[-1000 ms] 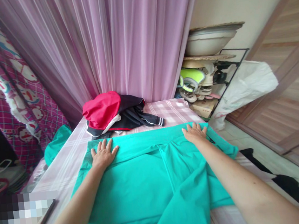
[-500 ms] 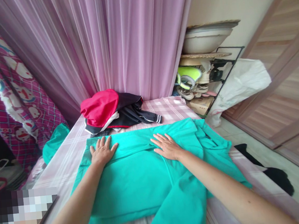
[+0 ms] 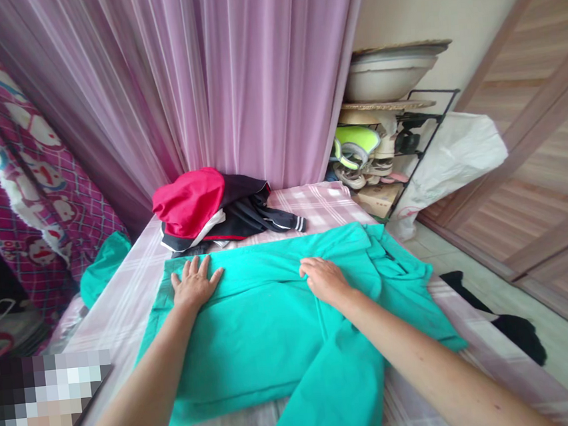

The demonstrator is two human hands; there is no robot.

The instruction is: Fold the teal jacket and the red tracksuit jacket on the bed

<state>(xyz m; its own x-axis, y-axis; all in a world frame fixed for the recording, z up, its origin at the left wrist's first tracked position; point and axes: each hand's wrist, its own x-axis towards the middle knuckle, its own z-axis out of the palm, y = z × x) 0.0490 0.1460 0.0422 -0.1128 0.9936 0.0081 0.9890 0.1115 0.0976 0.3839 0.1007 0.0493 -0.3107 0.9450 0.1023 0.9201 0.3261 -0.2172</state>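
Observation:
A teal long-sleeved top (image 3: 234, 325) lies partly folded across the cloth-covered table, with one sleeve (image 3: 330, 382) running down toward the front edge. My left hand (image 3: 195, 283) rests flat on its upper left part, fingers spread. On the upper middle, beside a crease, my right hand (image 3: 324, 279) has its fingers curled in and closed on the fabric; how much cloth they pinch is hidden. To the right, the rest of the garment (image 3: 413, 301) lies in loose, uneven folds.
Behind the top sits a heap of red and black clothing (image 3: 198, 208). Another teal cloth (image 3: 106, 267) hangs at the table's left side. A pink curtain (image 3: 260, 74) closes the back. At right stand a rack (image 3: 409, 161) with basins and shoes, and a white bag (image 3: 459, 156).
My right hand has gone from flat with spread fingers to curled fingers on the fabric, slightly further right. My left hand stays in place. The view has shifted slightly.

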